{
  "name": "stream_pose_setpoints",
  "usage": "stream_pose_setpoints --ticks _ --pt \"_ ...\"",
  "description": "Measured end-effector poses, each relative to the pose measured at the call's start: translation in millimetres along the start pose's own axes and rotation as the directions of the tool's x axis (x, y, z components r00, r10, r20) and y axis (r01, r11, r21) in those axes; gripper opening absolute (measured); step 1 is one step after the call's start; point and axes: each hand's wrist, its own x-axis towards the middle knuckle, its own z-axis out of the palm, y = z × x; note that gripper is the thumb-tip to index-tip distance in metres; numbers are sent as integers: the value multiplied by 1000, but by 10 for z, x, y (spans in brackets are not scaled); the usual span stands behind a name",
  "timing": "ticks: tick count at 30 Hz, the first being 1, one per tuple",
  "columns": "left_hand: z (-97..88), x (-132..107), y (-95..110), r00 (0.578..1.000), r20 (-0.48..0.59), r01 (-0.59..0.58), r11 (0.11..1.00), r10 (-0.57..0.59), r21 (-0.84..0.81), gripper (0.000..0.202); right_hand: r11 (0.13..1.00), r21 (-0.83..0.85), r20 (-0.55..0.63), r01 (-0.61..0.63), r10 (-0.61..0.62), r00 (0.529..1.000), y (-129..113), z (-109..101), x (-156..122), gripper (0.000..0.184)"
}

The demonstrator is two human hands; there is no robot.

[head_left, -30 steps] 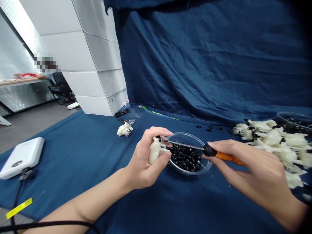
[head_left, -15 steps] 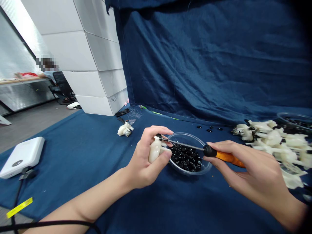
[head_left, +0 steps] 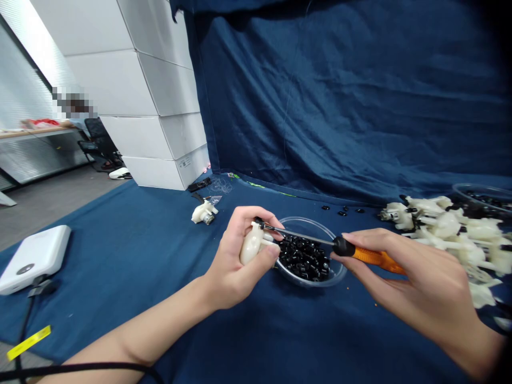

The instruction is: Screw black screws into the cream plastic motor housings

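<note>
My left hand (head_left: 236, 261) is closed around a cream plastic part (head_left: 252, 244) with short stubs, held over the left side of a clear bowl. A small black piece (head_left: 259, 222) sits at the part's upper end, beneath my bent fingers. In my right hand (head_left: 416, 288) is a screwdriver (head_left: 372, 257) with an orange and black handle, gripped between thumb and fingers. Its thin metal shaft points left, and the tip meets the black piece; the exact contact is too small to tell. Below the shaft, the clear bowl (head_left: 339, 277) holds many small black pieces (head_left: 306, 258).
More cream parts (head_left: 452, 229) lie heaped on the right, by a second clear bowl (head_left: 476, 188). A single cream part (head_left: 205, 212) rests left of centre. White boxes (head_left: 148, 136) are stacked behind. A white device (head_left: 36, 258) with a black cable lies at left. A person sits far back.
Both hands keep their hold, and the screwdriver stays at the black piece. The cream part is shifted very slightly left and tilted a little; the whole view has moved slightly too.
</note>
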Motion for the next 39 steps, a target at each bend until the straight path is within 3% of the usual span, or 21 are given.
stream_pose_setpoints --ticks 14,21,39 --pt "-11 1 -10 997 -2 71 997 -71 -8 34 998 -22 5 64 -64 998 -10 -11 36 21" --pt "-27 10 -3 999 35 -44 994 41 96 44 999 -6 -3 53 -53 999 -4 -28 37 25" --pt "26 -5 -1 999 22 30 996 -28 -84 37 999 18 -27 32 -31 999 -8 -29 53 27"
